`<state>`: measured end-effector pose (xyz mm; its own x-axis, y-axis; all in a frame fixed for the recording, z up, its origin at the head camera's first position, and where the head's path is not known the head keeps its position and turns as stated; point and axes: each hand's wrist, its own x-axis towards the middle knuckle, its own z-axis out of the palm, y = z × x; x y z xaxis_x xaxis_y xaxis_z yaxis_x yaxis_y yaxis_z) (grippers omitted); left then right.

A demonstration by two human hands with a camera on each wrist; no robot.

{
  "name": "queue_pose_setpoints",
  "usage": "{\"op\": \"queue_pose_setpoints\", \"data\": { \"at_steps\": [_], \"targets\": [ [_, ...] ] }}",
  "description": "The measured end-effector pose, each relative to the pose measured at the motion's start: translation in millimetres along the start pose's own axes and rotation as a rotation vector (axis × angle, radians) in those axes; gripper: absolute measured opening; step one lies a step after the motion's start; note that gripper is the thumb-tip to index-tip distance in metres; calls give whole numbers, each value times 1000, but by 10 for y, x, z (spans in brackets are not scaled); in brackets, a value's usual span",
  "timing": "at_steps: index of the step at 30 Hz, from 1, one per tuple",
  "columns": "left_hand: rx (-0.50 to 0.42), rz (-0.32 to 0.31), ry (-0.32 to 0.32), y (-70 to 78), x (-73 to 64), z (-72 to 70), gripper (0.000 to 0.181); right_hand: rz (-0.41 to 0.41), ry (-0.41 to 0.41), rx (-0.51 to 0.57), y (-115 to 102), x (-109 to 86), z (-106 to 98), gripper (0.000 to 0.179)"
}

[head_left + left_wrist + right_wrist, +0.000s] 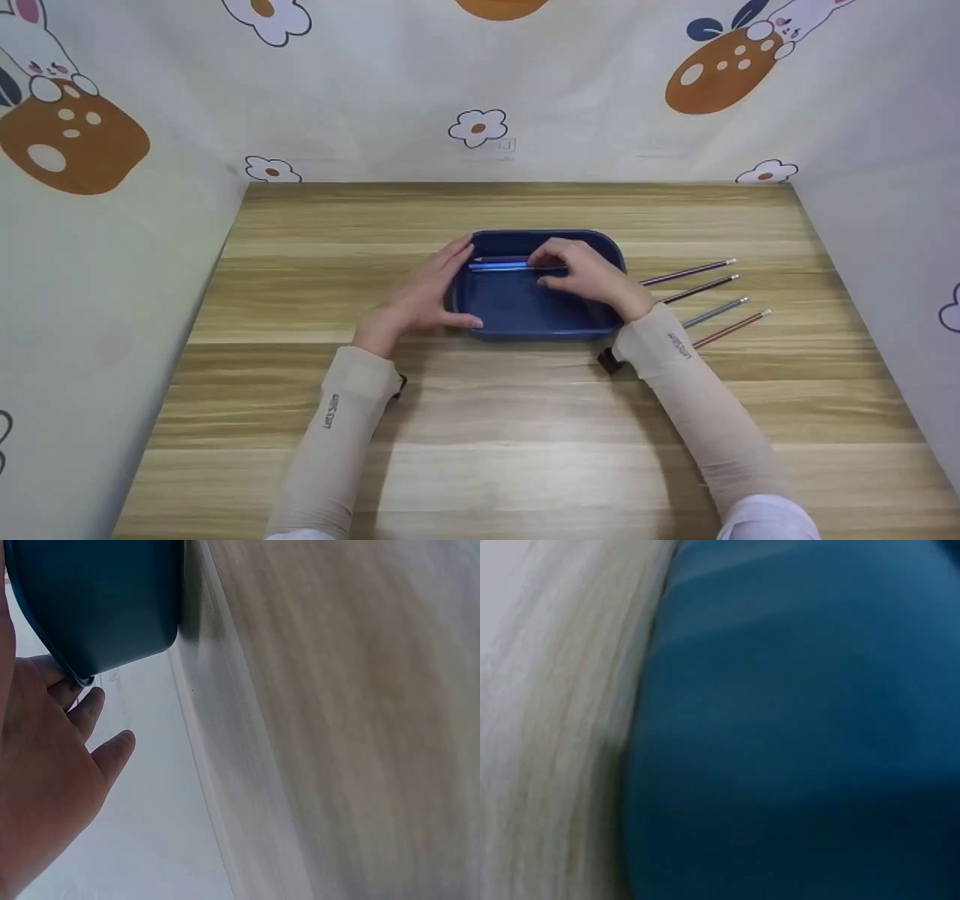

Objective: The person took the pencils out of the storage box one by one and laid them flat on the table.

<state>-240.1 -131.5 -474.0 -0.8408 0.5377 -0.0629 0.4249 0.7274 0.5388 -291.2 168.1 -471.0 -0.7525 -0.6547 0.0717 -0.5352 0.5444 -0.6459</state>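
Observation:
A dark blue tray (pixel 540 331) stands on the table, its smooth side wall (pixel 780 690) filling much of the right wrist view. At its left end is my left hand (pixel 420 296), thumb over the front rim and fairly straight fingers against the back corner. The left wrist view shows that hand (pixel 52 757) at the tray's rim (pixel 82 679). Inside the tray, a bright blue pencil (pixel 499 265) lies beside a dark pencil (pixel 499 259) along the back. My right hand (pixel 589 274) reaches in, bent fingertips at the pencils' right part, thumb apart from them.
Right of the tray, several pencils with pale eraser ends lie slanted on the wooden table (pixel 525 427), among them a red pencil (pixel 735 328) and a grey-blue pencil (pixel 716 311). My right forearm (pixel 697 405) passes over their near ends. Printed wall sheets (pixel 375 112) enclose the table.

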Motion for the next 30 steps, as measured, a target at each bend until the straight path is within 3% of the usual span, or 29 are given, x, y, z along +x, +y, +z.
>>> {"op": "queue_pose_setpoints", "data": {
  "at_steps": [7,17,30],
  "targets": [
    [-1,6,2,15,1,1,119,22,-25,-115,34,25,49,32],
    [4,17,10,0,4,7,120,60,-39,-168,12,32,80,29],
    [0,-23,-11,30,-5,-9,120,100,-47,-293,10,48,119,24]
  ]
}}
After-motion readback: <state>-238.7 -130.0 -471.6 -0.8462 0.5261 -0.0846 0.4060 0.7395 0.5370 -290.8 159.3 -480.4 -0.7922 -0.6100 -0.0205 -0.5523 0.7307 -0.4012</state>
